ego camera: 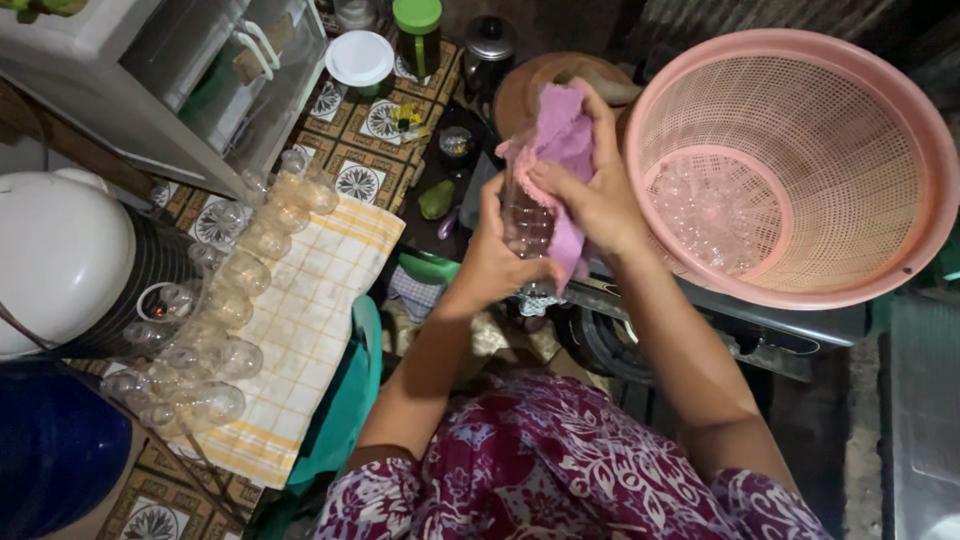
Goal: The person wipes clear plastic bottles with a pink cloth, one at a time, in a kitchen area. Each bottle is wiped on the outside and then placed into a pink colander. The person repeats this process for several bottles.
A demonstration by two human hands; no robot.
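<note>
My left hand (497,255) grips a clear drinking glass (525,225) from below. My right hand (590,185) presses a pink cloth (560,140) over the top and side of that glass. Both hands are held up in front of me, just left of a big pink plastic basket (860,250). On my left, several clear glasses (240,275) lie in rows on a yellow checked cloth (310,330).
The basket rests on a dark stove top (760,320). A white-lidded rice cooker (60,260) stands far left, a blue tub (50,450) below it. At the back are a green-lidded jar (418,35), a white lid (360,58) and a dark kettle (488,45).
</note>
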